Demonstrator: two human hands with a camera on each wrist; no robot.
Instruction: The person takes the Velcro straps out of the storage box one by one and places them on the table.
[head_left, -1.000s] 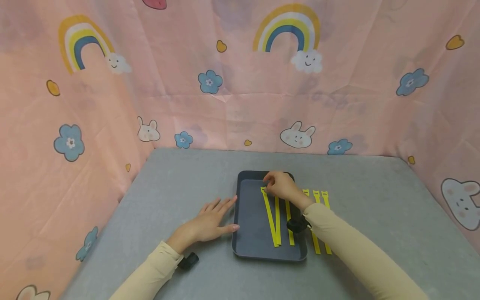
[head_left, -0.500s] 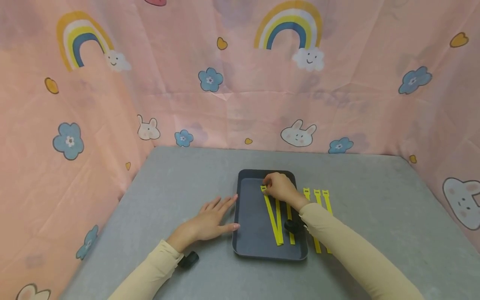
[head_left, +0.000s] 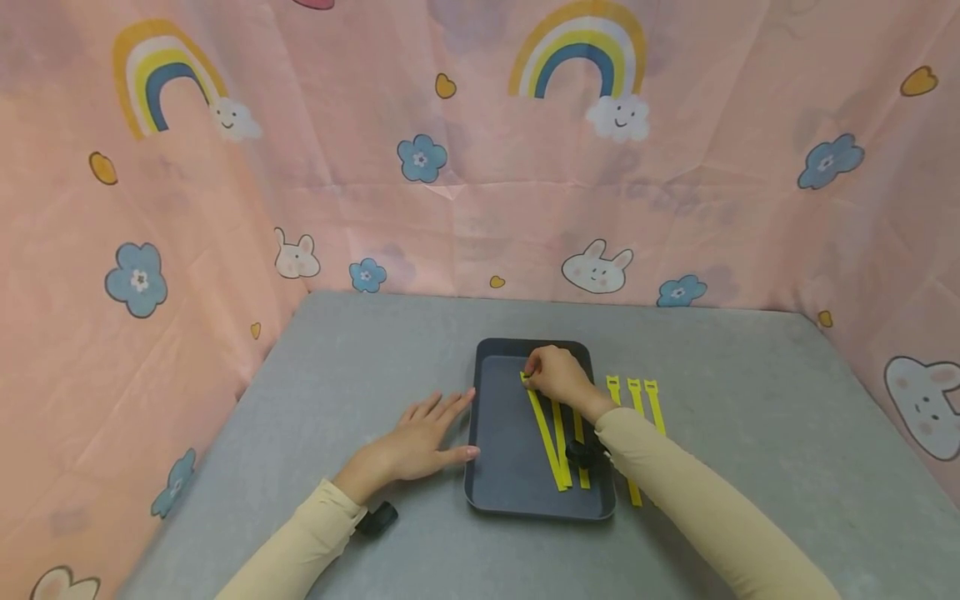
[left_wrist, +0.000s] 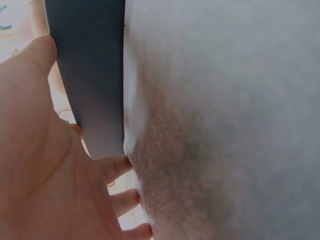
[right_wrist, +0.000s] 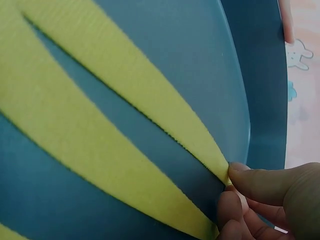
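Observation:
A dark grey tray [head_left: 498, 492] lies on the table with several yellow hook-and-loop cable ties in it. My right hand [head_left: 562, 373] is over its far part, thumb and fingers pinching the head end of the leftmost cable tie [head_left: 544, 433]; the right wrist view shows this tie [right_wrist: 165, 95] running up to the pinch. Its lower end meets that of a second tie [head_left: 559, 437]. A third tie [head_left: 578, 425] lies further right, partly behind the wrist. My left hand [head_left: 416, 446] has its fingers spread, fingertips at the tray's left wall [left_wrist: 90, 75].
Right of the tray, several more yellow cable ties [head_left: 656, 408] lie side by side on the grey table [head_left: 757, 433], partly covered by the right sleeve [head_left: 697, 492]. A pink patterned cloth [head_left: 480, 208] hangs around the back and sides.
The lower ends of the leftmost and second ties have shifted slightly right within the tray. My right forearm has drawn a little left. The left hand stays in place.

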